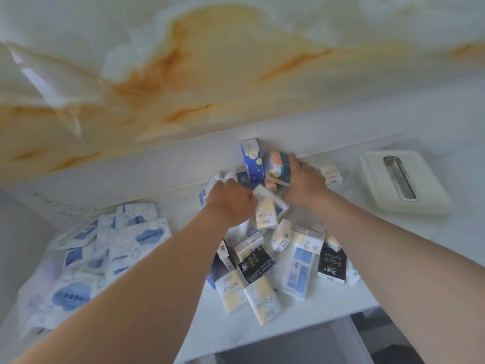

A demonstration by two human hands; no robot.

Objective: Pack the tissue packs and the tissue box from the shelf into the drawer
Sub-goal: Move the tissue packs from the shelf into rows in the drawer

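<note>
Head view: left hand (231, 199) curls its fingers round yellow pack (266, 215), right hand (305, 183) fingers clasp orange pack (277, 165)

Both your arms are bare as far as the picture shows them. Your left forearm (147, 279) is uncovered from the lower left edge of the frame up to the wrist, and your right forearm (393, 253) is uncovered from the lower right edge in the same way. Your left hand (231, 199) and right hand (304, 183) are bare too. You see their backs and knuckles, while most of the fingers are hidden. What you wear higher up lies outside the frame.
</note>
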